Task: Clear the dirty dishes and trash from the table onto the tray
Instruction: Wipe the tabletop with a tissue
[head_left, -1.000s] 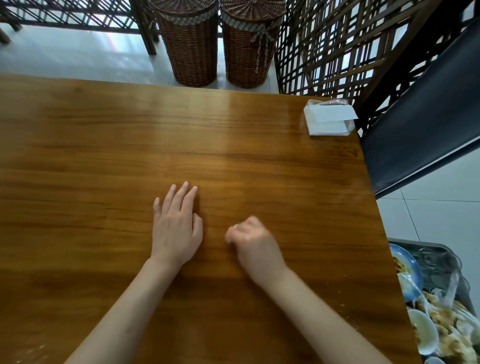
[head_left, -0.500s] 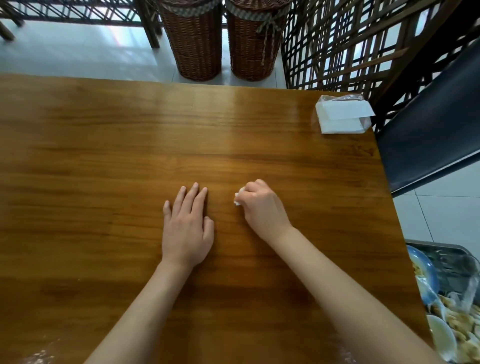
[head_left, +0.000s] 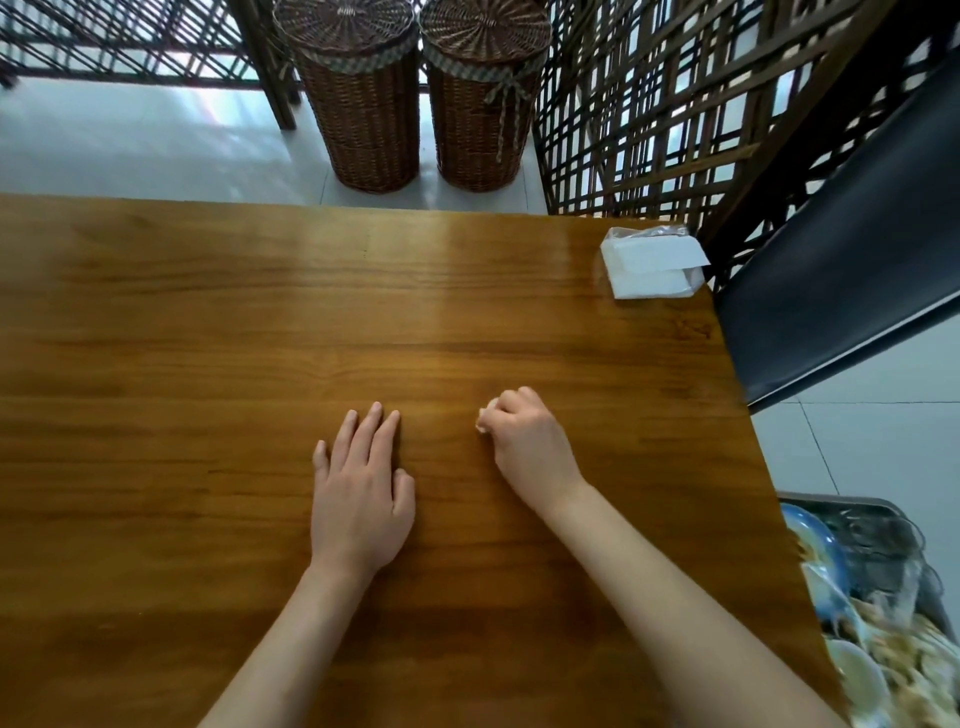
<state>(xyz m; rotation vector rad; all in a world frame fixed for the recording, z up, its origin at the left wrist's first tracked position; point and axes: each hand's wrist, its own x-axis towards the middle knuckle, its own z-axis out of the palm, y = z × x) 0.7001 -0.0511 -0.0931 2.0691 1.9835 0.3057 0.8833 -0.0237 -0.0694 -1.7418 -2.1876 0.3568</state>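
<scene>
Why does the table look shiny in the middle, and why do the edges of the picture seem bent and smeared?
Head view: window light glares in a pale band on the wooden table; the wide-angle lens bows its far edge and the wicker baskets; the tray of dirty dishes at the lower right corner is blurred; the left hand and right hand stay fairly sharp.

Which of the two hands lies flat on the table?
The left hand, fingers straight on the table; the right hand is curled round a small white wad.

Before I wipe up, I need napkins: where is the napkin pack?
In the head view, the napkin pack lies on the table's far right corner, beside the black chair.
</scene>
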